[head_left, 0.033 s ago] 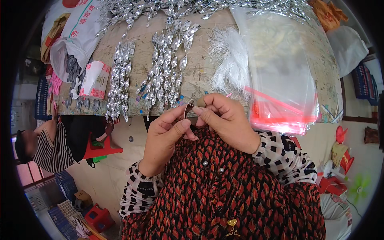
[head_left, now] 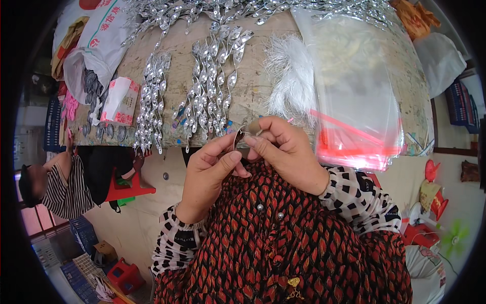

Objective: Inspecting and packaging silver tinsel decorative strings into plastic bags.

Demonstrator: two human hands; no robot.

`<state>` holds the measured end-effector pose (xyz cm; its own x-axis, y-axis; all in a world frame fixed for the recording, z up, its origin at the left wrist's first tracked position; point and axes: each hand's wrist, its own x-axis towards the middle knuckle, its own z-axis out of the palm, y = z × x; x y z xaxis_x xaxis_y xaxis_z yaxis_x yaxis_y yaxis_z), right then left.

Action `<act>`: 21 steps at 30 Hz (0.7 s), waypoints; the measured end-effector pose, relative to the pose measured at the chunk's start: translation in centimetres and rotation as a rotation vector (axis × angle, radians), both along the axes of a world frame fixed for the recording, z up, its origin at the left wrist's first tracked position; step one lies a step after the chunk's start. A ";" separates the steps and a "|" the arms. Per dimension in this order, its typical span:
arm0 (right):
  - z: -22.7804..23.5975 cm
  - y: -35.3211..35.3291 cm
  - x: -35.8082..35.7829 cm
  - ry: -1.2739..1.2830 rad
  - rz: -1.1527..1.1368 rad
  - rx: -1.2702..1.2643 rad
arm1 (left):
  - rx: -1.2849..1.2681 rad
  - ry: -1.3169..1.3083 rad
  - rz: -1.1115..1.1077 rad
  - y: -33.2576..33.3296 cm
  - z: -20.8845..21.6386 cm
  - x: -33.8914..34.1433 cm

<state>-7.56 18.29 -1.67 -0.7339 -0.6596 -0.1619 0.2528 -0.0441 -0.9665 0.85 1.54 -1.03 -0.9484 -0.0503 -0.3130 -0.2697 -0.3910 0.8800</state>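
Note:
Above my lap, at the table's near edge, both hands meet. My left hand (head_left: 210, 167) is closed, thumb and forefinger pinching a small, dark, shiny strip (head_left: 237, 140) seen nearly edge-on. Thin pale thread (head_left: 245, 128) loops at the strip's top. My right hand (head_left: 283, 149) is closed too, its thumb and forefinger gripping the thread. Beyond my hands lie twisted silver spiral strips (head_left: 210, 83) in a bunch, and another bunch of silver spirals (head_left: 152, 101) farther left. A bundle of white thread (head_left: 293, 76) rests past my right hand.
See-through plastic bags (head_left: 357, 86) with red edges are stacked at right on the table (head_left: 258, 55). More silver spirals (head_left: 202, 7) heap along the back. At left are a tissue box (head_left: 120, 101) and white sack (head_left: 104, 45). A person in stripes (head_left: 71, 185) sits beyond.
My right fingertips have shifted slightly, and the thread loop at the strip's top shows more. The strip has tilted a little. All else looks the same.

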 end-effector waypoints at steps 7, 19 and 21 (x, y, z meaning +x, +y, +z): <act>-0.4 0.1 -0.1 0.117 0.004 -0.088 | -0.048 0.034 0.009 0.3 0.1 -0.2; -0.1 0.2 -1.0 0.253 0.030 -0.021 | -0.138 0.093 0.007 0.8 0.3 0.1; -0.2 0.1 -1.1 0.257 0.031 -0.025 | -0.166 0.086 0.007 0.8 0.2 0.2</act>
